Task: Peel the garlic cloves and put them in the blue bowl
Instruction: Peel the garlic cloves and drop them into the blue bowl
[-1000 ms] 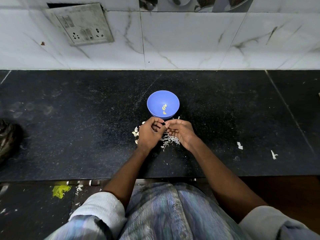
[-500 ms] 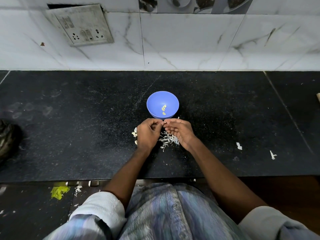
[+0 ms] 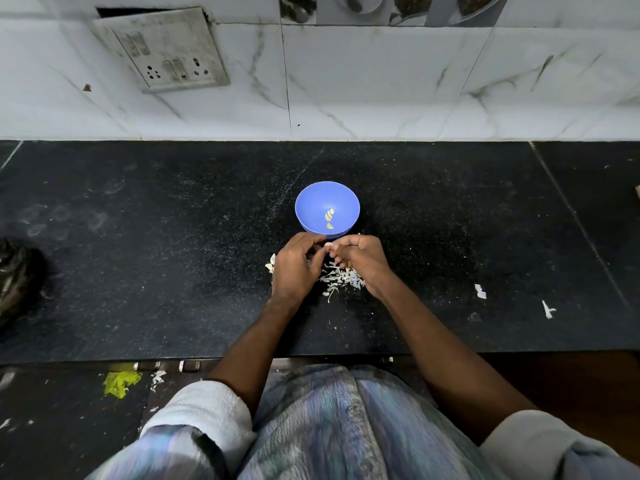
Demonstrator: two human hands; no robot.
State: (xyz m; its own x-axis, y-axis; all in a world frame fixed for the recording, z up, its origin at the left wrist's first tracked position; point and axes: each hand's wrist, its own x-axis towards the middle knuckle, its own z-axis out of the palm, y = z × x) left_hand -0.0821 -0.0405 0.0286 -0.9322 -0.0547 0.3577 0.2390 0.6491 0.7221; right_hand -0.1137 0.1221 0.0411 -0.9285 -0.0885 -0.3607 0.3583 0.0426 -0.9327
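Note:
A blue bowl [image 3: 311, 199] stands on the black counter [image 3: 173, 237] and holds a few peeled garlic cloves [image 3: 329, 218]. Just in front of it my left hand [image 3: 296, 268] and my right hand [image 3: 363, 259] meet fingertip to fingertip and pinch a small pale garlic clove [image 3: 328, 244] between them. Most of the clove is hidden by my fingers. A heap of white garlic skins [image 3: 337, 277] lies under and between my hands. Some unpeeled cloves [image 3: 270, 265] peek out left of my left hand.
Two white scraps of skin [image 3: 480, 291] lie on the counter to the right. A dark bag [image 3: 17, 278] sits at the counter's left edge. A marble tiled wall with a socket plate [image 3: 166, 50] rises behind. A yellow scrap [image 3: 119, 382] lies on the floor below.
My hands have stayed together in front of the bowl, with only small finger movements on the clove. The bowl and skins have not moved.

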